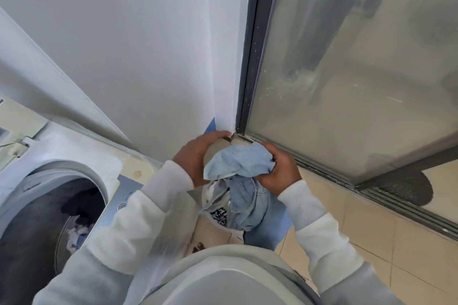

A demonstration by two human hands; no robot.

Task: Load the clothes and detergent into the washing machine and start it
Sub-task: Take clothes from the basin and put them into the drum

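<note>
A light blue cloth (pixel 239 161) is bunched between both my hands, low in the middle of the view. My right hand (pixel 280 168) grips its right side with curled fingers. My left hand (pixel 198 153) curves around its left side and touches it. Below the cloth hang pale denim jeans (pixel 250 205) and a black-and-white patterned garment (pixel 219 215), in what looks like a basket. The washing machine (pixel 74 156) stands at the lower left, and inside its open drum (pixel 49 218) lie dark and white clothes (pixel 76 228).
A white wall (pixel 148 44) rises straight ahead. A glass sliding door with a dark frame (pixel 252 57) fills the right side, its track (pixel 347 181) running across the beige tiled floor (pixel 384 242). A blue mat (pixel 280 228) lies under the clothes.
</note>
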